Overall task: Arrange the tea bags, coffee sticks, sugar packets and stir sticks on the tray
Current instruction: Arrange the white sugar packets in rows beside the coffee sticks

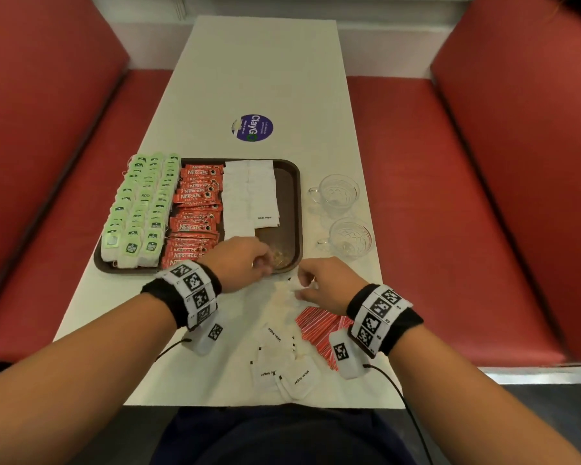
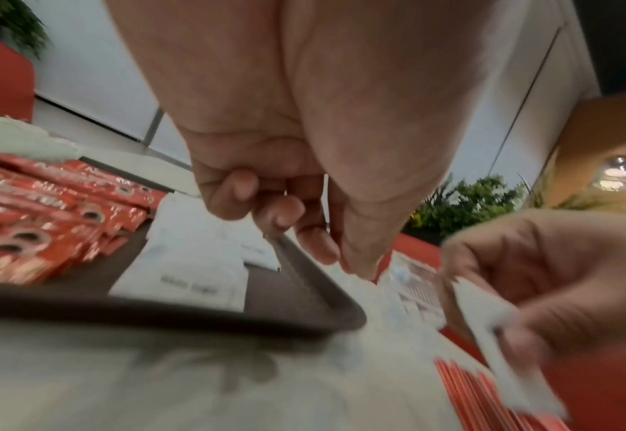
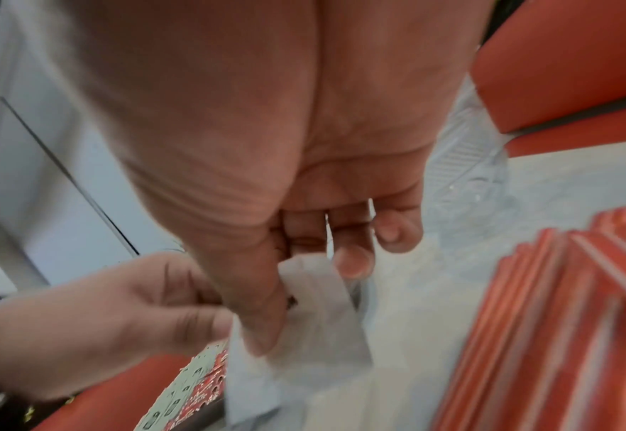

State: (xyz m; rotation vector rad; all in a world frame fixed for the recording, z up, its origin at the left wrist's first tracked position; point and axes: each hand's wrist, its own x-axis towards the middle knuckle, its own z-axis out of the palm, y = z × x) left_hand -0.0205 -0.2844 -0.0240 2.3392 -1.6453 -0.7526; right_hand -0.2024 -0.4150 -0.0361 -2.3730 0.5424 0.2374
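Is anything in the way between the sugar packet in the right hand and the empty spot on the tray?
Yes. The left hand hovers over the tray's near corner, between the sugar packet pinched by the right hand and the bare spot.

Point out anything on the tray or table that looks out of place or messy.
The tea bags overhang the tray's left rim rather than sitting inside it. Loose sugar packets lie jumbled on the table near the stir sticks. Nothing looks spilled or torn.
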